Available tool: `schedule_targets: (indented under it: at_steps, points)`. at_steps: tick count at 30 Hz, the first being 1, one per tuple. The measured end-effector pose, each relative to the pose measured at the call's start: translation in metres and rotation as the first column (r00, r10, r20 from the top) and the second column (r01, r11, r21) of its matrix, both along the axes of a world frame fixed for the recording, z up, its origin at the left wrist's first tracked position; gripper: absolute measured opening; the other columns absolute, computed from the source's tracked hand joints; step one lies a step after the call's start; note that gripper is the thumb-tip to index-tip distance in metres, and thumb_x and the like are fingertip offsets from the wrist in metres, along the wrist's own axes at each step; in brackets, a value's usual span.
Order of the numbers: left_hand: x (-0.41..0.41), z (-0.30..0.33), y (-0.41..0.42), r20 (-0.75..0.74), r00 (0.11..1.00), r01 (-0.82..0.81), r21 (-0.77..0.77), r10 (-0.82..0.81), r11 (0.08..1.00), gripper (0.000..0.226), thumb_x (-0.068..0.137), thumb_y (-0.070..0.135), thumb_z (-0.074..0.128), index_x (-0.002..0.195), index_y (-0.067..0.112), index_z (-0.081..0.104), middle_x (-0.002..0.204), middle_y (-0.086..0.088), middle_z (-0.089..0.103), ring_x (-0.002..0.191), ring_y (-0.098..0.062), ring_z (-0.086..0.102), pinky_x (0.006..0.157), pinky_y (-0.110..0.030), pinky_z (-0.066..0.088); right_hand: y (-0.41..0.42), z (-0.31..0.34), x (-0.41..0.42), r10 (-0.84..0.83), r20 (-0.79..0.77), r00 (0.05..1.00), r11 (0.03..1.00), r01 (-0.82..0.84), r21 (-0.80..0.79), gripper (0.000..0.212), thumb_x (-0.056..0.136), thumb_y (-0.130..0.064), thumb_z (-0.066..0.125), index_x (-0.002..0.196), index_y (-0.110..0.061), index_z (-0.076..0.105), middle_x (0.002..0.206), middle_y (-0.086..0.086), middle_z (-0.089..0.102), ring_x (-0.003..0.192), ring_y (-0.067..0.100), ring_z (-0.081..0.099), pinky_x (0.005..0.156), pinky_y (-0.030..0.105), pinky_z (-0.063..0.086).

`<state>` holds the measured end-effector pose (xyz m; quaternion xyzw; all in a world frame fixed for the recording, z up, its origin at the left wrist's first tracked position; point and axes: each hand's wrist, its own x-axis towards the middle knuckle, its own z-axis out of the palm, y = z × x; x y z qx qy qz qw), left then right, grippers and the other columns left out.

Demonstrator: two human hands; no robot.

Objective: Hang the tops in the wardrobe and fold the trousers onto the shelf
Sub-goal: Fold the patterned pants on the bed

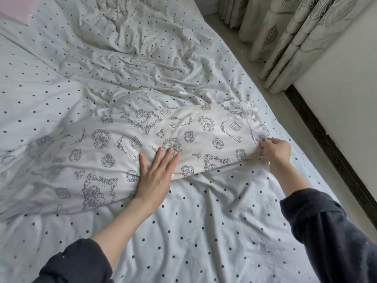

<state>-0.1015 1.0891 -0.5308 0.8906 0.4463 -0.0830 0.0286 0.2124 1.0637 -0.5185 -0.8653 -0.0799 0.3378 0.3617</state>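
Note:
A pair of white trousers (pixel 114 148) with a grey line-drawn print lies flat across the bed, stretching from the left edge to the right side. Its right end has a frilly lace hem (pixel 257 123). My left hand (pixel 157 172) presses flat on the trousers near their front edge, fingers straight and spread. At the lace hem, my right hand (pixel 276 149) pinches the corner of the fabric with curled fingers. No wardrobe or shelf is in view.
The bed (pixel 204 231) has a pale dotted sheet, and a rumpled dotted duvet (pixel 132 48) lies behind the trousers. To the right runs a narrow strip of floor (pixel 271 86), with patterned curtains (pixel 285 37) and a white wall with dark skirting (pixel 330 148).

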Motion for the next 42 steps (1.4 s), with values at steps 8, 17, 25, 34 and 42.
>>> schedule_targets:
  at_steps: [8,17,25,34,42]
  points:
    - [0.017,0.037,-0.057,0.046,0.997,0.067,-0.116,-0.062,0.991,0.076,0.067,-0.001,0.027,0.14,0.014,0.039,0.144,-0.006,0.045,0.132,-0.034,0.041,0.092,-0.074,0.029,-0.04,0.03,0.007,-0.07,0.247,0.966,0.959,0.133,-0.248,0.026,0.085,-0.004,0.05,0.103,-0.014,0.066,0.098,0.013,0.06,0.095,0.032,0.058,0.086,0.038,0.046]
    - [0.006,0.025,-0.077,-0.003,0.992,0.122,-0.229,-0.126,0.966,0.074,0.093,0.044,0.046,0.151,0.029,0.002,0.157,-0.004,-0.012,0.14,-0.027,-0.025,0.106,-0.061,-0.021,-0.082,0.023,-0.033,0.357,0.36,0.862,0.841,-0.129,-0.525,0.048,0.095,-0.023,0.042,0.141,-0.009,0.032,0.144,0.018,0.035,0.134,0.034,0.03,0.11,0.051,0.02]
    - [-0.146,0.035,-0.057,-0.03,0.983,-0.183,-0.149,0.18,0.972,0.055,0.098,0.049,0.013,0.147,0.026,0.025,0.154,-0.011,0.025,0.145,-0.023,0.004,0.112,-0.049,-0.004,-0.05,0.018,-0.186,0.735,0.388,0.556,0.678,-0.581,-0.451,0.055,0.1,-0.043,0.024,0.149,-0.019,0.017,0.159,0.008,0.007,0.146,0.024,0.003,0.114,0.053,0.0]
    - [-0.294,0.039,-0.05,-0.033,0.816,-0.549,-0.353,0.577,0.757,0.054,0.1,0.045,0.011,0.15,0.031,-0.005,0.156,0.008,-0.02,0.143,-0.014,-0.021,0.114,-0.056,-0.009,-0.008,0.035,-0.41,0.807,0.586,0.068,0.316,-0.889,-0.332,0.059,0.092,-0.044,0.021,0.138,-0.016,0.047,0.148,0.013,0.038,0.138,0.031,0.033,0.109,0.061,0.016]
    - [-0.413,0.031,-0.017,0.442,0.466,-0.751,-0.26,0.767,0.607,0.043,0.099,0.014,0.041,0.14,0.002,0.038,0.15,-0.016,0.03,0.141,-0.028,0.026,0.111,-0.046,0.028,0.031,0.019,-0.522,0.803,0.538,-0.257,0.046,-0.872,-0.486,0.066,0.089,-0.052,0.012,0.143,-0.024,0.039,0.154,0.007,0.027,0.141,0.025,0.008,0.109,0.059,-0.006]
